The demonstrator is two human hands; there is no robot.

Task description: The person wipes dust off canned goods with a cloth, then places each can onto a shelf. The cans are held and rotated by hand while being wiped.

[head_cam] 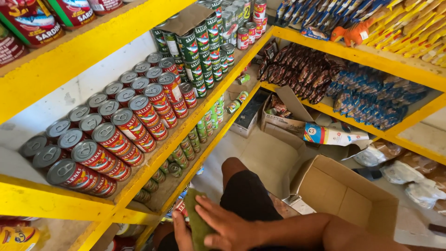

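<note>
Yellow shelves (139,28) fill the left of the shop, the middle tier packed with red cans (116,139) lying on their sides and green cans (200,46) stacked beyond. An open, empty carton (346,195) sits on the floor at right, near the person's knee. At the bottom edge, the right hand (227,227) lies flat, fingers spread, on a green cloth (197,223). The left hand (181,237) holds the cloth from beneath, just beside the right; its grip cannot be told.
</note>
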